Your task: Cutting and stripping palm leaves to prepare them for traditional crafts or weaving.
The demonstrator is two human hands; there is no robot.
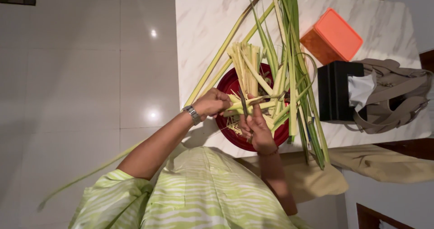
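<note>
The red bowl (pixel 233 82) is largely hidden by palm strips (pixel 248 71). Above it, a folded strip (pixel 253 106) is pinched by the closed left hand (pixel 211 103). The right hand (pixel 258 129) is curled around the strip and a thin dark blade (pixel 244 105), hard to make out.

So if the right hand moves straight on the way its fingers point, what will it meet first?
The right hand points up the picture, over the red bowl. First in that line is probably the upright bundle of cut pale leaf strips; depth is unclear, so it might pass beside them.
</note>
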